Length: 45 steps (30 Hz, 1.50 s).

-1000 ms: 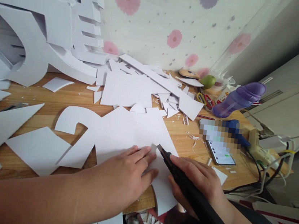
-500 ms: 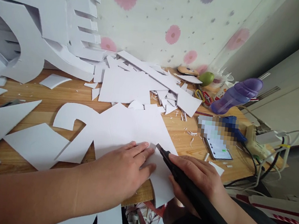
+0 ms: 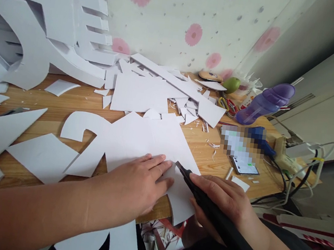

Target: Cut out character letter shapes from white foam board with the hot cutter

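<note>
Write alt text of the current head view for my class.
The right hand holds a black-handled knife, its tip at a flat white board on a brown wooden table; the left hand rests on the board. White cut pieces lie behind and left; a translucent purple bottle is at right.

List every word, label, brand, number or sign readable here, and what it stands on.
No text can be read.
Phone screen: partly pixelated, the rest too small.
White package by the purple bottle: print too small.
Red-marked white object, lower right: marks too blurred.
</note>
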Available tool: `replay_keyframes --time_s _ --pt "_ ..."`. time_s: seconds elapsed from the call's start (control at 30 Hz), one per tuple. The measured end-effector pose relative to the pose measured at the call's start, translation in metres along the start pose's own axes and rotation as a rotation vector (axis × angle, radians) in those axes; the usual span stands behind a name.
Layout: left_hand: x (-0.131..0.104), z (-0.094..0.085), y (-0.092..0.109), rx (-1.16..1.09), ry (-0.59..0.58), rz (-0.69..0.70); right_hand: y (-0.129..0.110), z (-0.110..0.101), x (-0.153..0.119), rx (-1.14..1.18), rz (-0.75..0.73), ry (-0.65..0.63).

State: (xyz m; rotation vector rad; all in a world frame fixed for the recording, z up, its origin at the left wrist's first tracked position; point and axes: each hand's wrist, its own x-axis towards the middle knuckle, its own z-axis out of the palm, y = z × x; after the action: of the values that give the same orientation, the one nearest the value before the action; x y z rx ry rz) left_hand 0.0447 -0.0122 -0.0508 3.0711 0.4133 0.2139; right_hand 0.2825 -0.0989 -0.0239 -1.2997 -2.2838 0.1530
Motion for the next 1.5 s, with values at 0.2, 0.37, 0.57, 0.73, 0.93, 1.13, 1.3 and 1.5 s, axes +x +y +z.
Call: replay_keyframes --time_s 0.2,0.37,0.57,0.73,0.93,1.13,1.3,1.5 --pt "-0.001 0.002 -0.002 -0.006 0.001 -0.012 -0.003 -0.002 -0.006 0.010 0.016 -0.016" --pt "0.001 -0.003 -0.001 -0.027 -0.027 -0.015 -0.005 -0.005 -0.011 0.010 0.023 -0.014" --pt "0.002 -0.008 -0.002 -0.053 -0.036 -0.011 -0.010 -0.008 -0.014 -0.007 0.013 -0.018" --pt "0.002 -0.011 -0.001 -0.068 -0.028 -0.020 -0.014 -0.009 -0.018 -0.049 -0.001 -0.012" --pt "0.001 -0.012 0.000 -0.073 -0.008 -0.022 -0.017 -0.011 -0.026 -0.071 0.000 -0.015" --pt "0.002 -0.011 -0.001 -0.060 0.009 -0.017 -0.020 -0.013 -0.036 -0.039 0.020 -0.039" --pt "0.003 -0.011 -0.002 -0.041 0.001 0.014 -0.023 -0.016 -0.044 -0.064 -0.002 -0.057" --pt "0.004 -0.014 -0.001 -0.028 -0.031 0.012 -0.029 -0.020 -0.051 -0.100 -0.002 -0.056"
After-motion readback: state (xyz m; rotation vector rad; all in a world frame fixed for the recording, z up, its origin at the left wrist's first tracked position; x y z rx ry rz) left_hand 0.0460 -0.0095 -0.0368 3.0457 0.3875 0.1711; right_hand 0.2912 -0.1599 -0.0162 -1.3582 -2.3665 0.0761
